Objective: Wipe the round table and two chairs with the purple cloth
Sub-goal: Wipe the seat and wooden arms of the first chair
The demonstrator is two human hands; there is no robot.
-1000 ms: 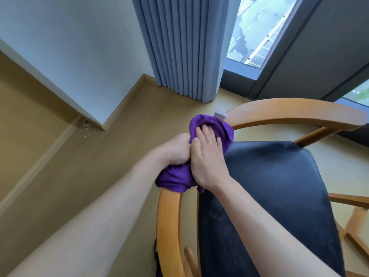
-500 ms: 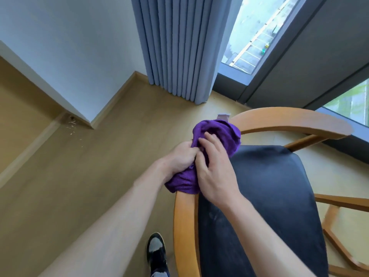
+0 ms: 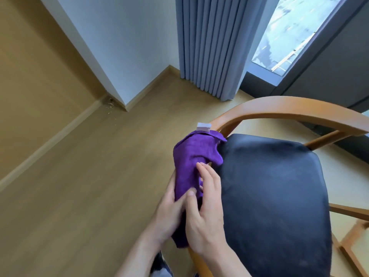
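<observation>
A person's two bare hands work a purple cloth [image 3: 189, 156] draped over the curved wooden arm of a chair [image 3: 289, 108], beside its dark padded seat [image 3: 275, 196]. The left hand [image 3: 169, 212] cups the cloth from the outer side, fingers wrapped round it; the right hand [image 3: 205, 214] presses on top, thumb pinning the fabric, fingers spread loosely. The cloth looks light, soft and floppy — it bunches and folds, a white tag [image 3: 203, 127] at its far end. It is best gripped in a gathered wad against the rail, since loose corners would likely slip off the smooth wood. No table is in view.
</observation>
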